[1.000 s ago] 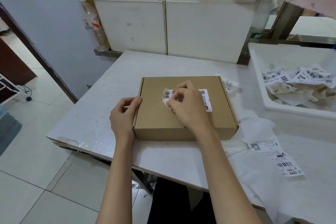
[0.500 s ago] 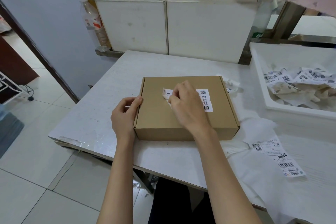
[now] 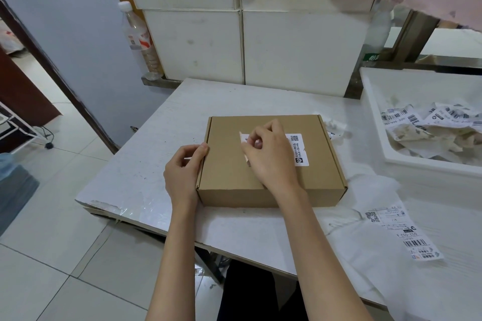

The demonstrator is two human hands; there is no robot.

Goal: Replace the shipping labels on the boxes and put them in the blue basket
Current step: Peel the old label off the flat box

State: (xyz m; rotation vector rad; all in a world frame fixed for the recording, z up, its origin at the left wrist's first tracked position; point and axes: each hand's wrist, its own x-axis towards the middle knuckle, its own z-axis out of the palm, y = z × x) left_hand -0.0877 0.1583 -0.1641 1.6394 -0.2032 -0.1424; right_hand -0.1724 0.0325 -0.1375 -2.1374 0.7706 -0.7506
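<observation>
The cardboard box (image 3: 271,161) lay on the white table (image 3: 146,164). On its lid, the right hand (image 3: 268,156) pinched the half-peeled old label (image 3: 297,150); the left hand (image 3: 184,172) gripped its left edge. A new label (image 3: 401,233) waited right of the box. Replacement seemed barely begun; no blue basket was visible.

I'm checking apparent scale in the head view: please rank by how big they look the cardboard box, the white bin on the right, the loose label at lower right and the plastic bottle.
Largest to smallest:
1. cardboard box
2. white bin, though cropped by the frame edge, so unsure against the box
3. plastic bottle
4. loose label, close to the bottle
</observation>
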